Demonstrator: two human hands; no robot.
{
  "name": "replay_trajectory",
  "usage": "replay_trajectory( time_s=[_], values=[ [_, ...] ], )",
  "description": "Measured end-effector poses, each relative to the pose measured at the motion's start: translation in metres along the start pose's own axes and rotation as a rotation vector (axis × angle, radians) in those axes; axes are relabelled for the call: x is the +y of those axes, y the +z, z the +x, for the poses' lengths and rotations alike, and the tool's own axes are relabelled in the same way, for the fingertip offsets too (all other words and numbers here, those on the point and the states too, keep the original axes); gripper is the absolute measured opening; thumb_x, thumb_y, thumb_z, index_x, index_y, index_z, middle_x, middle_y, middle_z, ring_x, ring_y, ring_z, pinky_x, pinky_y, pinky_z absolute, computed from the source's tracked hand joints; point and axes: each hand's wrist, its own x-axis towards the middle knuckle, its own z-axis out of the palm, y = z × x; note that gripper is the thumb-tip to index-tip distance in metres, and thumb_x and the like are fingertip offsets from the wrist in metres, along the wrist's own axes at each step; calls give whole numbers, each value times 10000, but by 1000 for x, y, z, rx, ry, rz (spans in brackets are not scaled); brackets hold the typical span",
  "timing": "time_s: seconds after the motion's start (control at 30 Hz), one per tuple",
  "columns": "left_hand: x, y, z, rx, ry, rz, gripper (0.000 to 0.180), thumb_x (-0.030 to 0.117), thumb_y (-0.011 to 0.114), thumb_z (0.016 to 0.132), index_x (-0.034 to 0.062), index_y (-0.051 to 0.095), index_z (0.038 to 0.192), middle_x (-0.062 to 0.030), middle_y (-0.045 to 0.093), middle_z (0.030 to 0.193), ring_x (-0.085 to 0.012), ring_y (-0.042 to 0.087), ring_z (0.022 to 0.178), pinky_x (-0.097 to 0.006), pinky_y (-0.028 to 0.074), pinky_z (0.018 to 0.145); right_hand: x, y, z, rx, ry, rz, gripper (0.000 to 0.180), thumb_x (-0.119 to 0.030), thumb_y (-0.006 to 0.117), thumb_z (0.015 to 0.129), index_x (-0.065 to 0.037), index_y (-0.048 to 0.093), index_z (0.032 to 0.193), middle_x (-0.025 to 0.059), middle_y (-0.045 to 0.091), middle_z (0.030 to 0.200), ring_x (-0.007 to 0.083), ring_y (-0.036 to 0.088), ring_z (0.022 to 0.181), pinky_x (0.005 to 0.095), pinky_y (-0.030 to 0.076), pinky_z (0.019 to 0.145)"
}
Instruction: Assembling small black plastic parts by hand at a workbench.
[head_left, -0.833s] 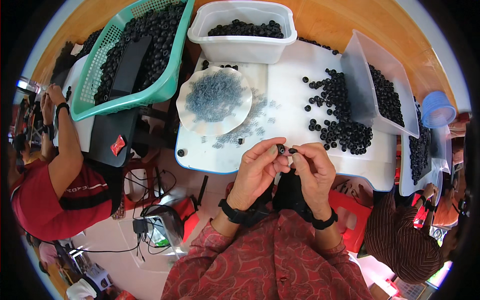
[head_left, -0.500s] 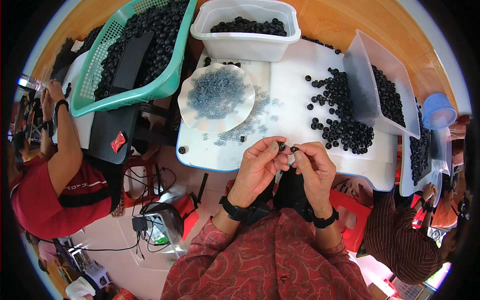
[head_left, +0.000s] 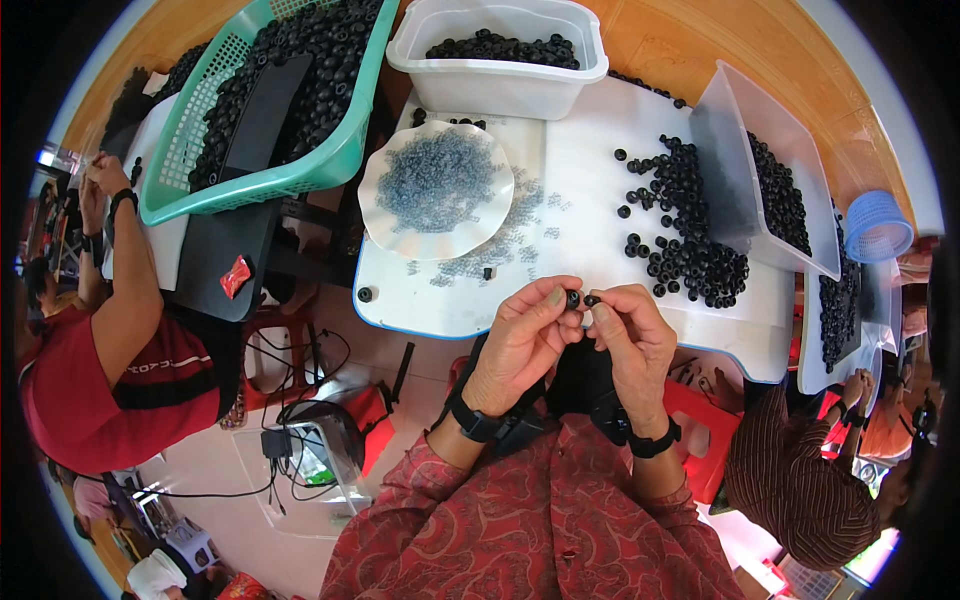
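Observation:
My left hand and my right hand meet over the near edge of the white table. The left fingertips pinch a small black ring. Right beside it, the right fingertips pinch a second small black piece. A heap of black rings lies on the table just beyond my right hand. A scalloped white plate holding many small clear rings sits beyond my left hand, with more clear rings scattered around it.
A white tub of black rings stands at the back, a tilted clear bin of rings at right, a green basket of rings at left, a small blue basket far right. Other people sit at left and lower right.
My hands have stayed together at the table edge, fingers shifting slightly on the small black pieces. Nothing else has visibly moved.

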Motion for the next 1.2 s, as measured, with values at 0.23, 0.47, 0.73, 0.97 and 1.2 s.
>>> replay_trajectory(
  time_s=[0.23,0.47,0.73,0.97,1.2],
  values=[
    [2,6,-3,-13,47,123,247,68,575,1002,-52,619,1213,-96,676,953,-145,655,822,-272,572,753,-2,0,0,-13,-20,-1,126,25,606,955,44,651,1071,60,591,1017,102,628,834,220,514,733],
    [2,7,-3,3,56,167,253,69,583,1000,-50,624,1219,-92,676,952,-137,652,822,-270,573,756,1,-2,0,-18,-40,-24,115,27,612,950,45,649,1058,72,592,1021,120,642,880,231,520,760],
    [1,5,-4,7,92,243,254,64,585,999,-45,633,1224,-86,682,971,-128,649,831,-267,567,763,0,-2,0,-12,-93,-151,102,16,635,938,38,658,1035,87,609,997,128,650,866,241,528,741],
    [7,10,-7,-5,90,322,297,101,562,1016,-51,613,1265,-98,679,1030,-135,629,874,-307,549,804,-1,-2,1,-12,-111,-185,99,3,647,934,35,662,1027,81,621,963,118,638,830,237,518,720],
    [12,13,-7,-61,85,435,312,41,535,1013,-34,599,1309,-56,622,1097,-105,625,921,-249,538,854,4,-3,1,8,-84,-171,105,-7,618,953,16,670,1041,32,609,946,60,585,727,189,469,628]
  ],
)
